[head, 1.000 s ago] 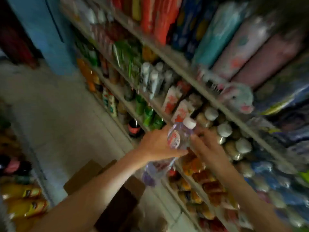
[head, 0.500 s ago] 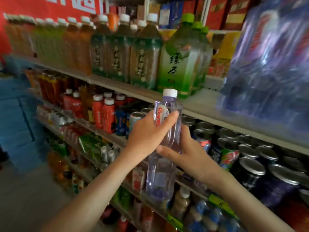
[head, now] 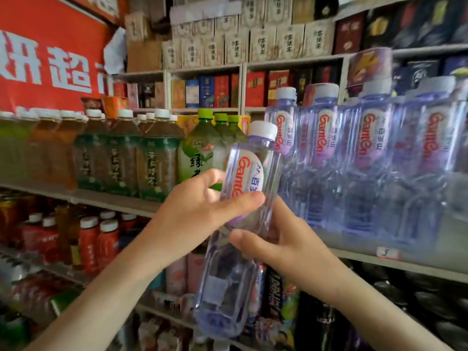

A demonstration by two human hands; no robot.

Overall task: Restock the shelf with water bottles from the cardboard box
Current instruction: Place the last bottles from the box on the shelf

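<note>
I hold one clear purple-tinted water bottle (head: 235,274) with a white cap, tilted slightly right, in front of the shelf (head: 114,198). My left hand (head: 195,214) grips its upper part, thumb across the red-lettered label. My right hand (head: 283,244) grips the middle from the right, thumb on the front. A row of matching water bottles (head: 367,158) stands on the same shelf level, just right of and behind the held bottle. The cardboard box is out of view.
Brown and green tea bottles (head: 141,158) fill the shelf to the left of the water. Red-labelled bottles (head: 88,244) and cans sit on the shelf below. Boxed goods (head: 253,46) line the upper shelves; a red banner (head: 48,62) hangs at the left.
My view has swung up from the low shelves and floor to the higher shelf. Both hands have carried the bottle upward, and it now sits beside the row of matching water bottles.
</note>
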